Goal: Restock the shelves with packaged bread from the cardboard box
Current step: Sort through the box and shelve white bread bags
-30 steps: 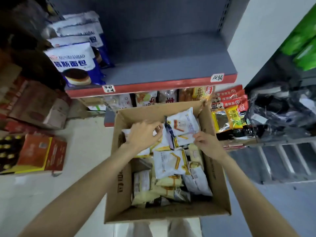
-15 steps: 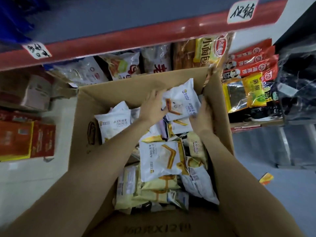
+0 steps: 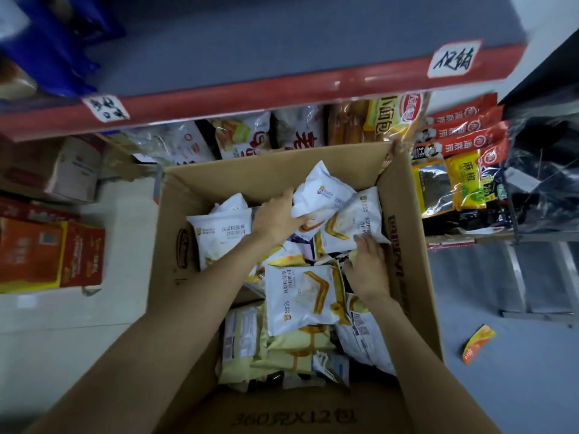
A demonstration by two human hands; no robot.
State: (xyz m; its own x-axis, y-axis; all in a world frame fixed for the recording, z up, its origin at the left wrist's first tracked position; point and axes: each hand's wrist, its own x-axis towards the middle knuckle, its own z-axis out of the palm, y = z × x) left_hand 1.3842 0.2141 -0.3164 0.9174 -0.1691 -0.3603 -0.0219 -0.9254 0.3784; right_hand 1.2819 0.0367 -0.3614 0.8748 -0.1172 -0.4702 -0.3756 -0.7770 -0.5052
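An open cardboard box [image 3: 175, 233] stands below me, filled with several white and yellow bread packets. My left hand [image 3: 275, 219] grips a white bread packet [image 3: 322, 192] at the box's far end, raised above the pile. My right hand [image 3: 368, 267] reaches into the right side and holds the lower edge of a second white packet [image 3: 354, 223] with a toast picture. Another packet [image 3: 300, 296] lies flat in the middle. The grey shelf [image 3: 282, 48] with a red front edge runs across the top, mostly bare.
Blue bread bags [image 3: 53, 42] sit at the shelf's left end. The lower shelf holds bagged bread [image 3: 241, 136] and red snack packs [image 3: 463, 130]. Red cartons [image 3: 50, 255] stand on the floor at left. A metal step ladder [image 3: 539, 277] lies at right, with an orange scrap [image 3: 477, 343] nearby.
The view has dropped closer to the box. My left hand has taken hold of a white packet and lifted it, and my right hand has slid back to grasp the packet beside it.
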